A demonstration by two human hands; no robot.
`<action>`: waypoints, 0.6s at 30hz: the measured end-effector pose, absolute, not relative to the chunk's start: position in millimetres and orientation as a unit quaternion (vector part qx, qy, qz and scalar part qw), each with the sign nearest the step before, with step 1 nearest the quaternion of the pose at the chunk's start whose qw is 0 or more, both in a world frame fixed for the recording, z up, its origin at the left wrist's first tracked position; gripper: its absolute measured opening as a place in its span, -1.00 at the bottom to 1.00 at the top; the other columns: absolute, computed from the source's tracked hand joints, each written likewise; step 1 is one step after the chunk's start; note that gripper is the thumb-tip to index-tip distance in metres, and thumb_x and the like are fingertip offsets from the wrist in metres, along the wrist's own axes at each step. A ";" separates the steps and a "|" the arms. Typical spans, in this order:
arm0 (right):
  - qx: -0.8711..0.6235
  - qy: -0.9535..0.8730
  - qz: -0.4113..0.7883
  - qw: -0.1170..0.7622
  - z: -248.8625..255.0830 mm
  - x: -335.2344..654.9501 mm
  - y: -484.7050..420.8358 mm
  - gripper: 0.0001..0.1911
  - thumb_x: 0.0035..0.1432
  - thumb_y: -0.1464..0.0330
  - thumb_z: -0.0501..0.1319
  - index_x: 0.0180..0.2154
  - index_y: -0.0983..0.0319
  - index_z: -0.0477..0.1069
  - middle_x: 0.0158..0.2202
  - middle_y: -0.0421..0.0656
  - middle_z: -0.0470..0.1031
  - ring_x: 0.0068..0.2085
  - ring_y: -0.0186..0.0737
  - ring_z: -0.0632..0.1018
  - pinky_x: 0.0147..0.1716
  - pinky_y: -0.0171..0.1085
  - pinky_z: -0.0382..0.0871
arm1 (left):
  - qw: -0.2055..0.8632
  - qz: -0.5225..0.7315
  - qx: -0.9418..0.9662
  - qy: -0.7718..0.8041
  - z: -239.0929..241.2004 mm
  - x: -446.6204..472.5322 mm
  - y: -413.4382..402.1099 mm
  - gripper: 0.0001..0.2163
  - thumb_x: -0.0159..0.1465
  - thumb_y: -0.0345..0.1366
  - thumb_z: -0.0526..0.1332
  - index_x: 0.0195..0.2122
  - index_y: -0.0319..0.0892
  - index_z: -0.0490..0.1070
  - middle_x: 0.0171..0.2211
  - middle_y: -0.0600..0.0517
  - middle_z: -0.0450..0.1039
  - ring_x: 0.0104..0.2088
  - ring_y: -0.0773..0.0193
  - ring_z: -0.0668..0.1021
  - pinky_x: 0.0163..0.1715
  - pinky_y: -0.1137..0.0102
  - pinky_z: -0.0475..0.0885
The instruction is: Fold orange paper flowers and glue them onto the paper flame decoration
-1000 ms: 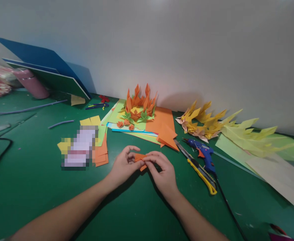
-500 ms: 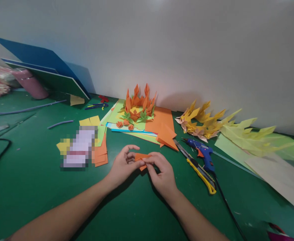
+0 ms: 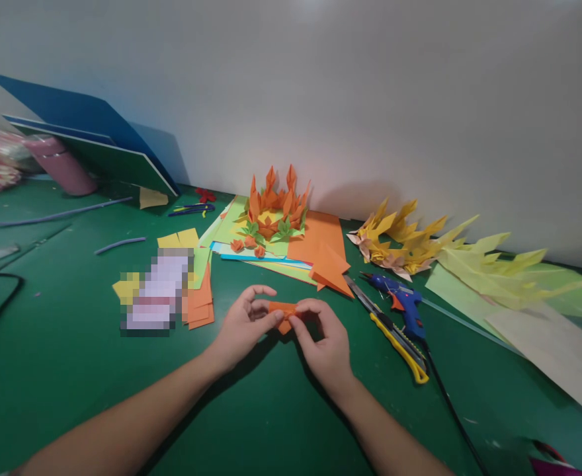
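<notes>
Between my two hands, above the green table, is a small folded piece of orange paper point(image 3: 285, 309). My left hand point(image 3: 245, 324) pinches its left side between thumb and fingers. On the right side, my right hand point(image 3: 323, 337) grips it with thumb and forefinger. The two thumbs are close together on the paper's front face, and a pointed lower part shows beneath them. Beyond my hands stands an orange folded-paper crown point(image 3: 277, 205) with green leaves. Several small orange paper flowers point(image 3: 249, 244) lie in front of it.
To the right lie a yellow box cutter point(image 3: 395, 340) and a blue glue gun point(image 3: 403, 301) with its cord. Behind them are a yellow paper crown point(image 3: 405, 238) and pale-green paper spikes point(image 3: 504, 264). Orange slips point(image 3: 200, 307) and a blurred-out object point(image 3: 159, 291) lie left.
My right hand has shifted slightly and its thumb has moved right along the paper, so more of the orange fold shows between the thumbs. My left hand has barely moved.
</notes>
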State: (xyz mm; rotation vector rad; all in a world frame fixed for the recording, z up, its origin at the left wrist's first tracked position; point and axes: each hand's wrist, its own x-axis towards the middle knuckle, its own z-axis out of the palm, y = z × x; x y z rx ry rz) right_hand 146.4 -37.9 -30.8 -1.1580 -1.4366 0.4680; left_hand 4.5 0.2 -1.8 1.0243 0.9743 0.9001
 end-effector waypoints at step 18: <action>-0.509 -0.552 0.274 0.601 -27.6 143.8 -36.7 -0.89 0.03 0.44 0.20 -0.34 0.19 0.30 -0.44 -0.23 0.40 -0.45 -0.35 0.46 -0.47 -0.36 0.39 | 0.578 0.402 0.539 0.463 -1.8 6.4 -4.9 -0.63 -0.01 -0.31 0.31 -0.15 -0.15 0.30 -0.47 0.09 0.51 -0.42 0.26 0.57 -0.29 0.32 0.44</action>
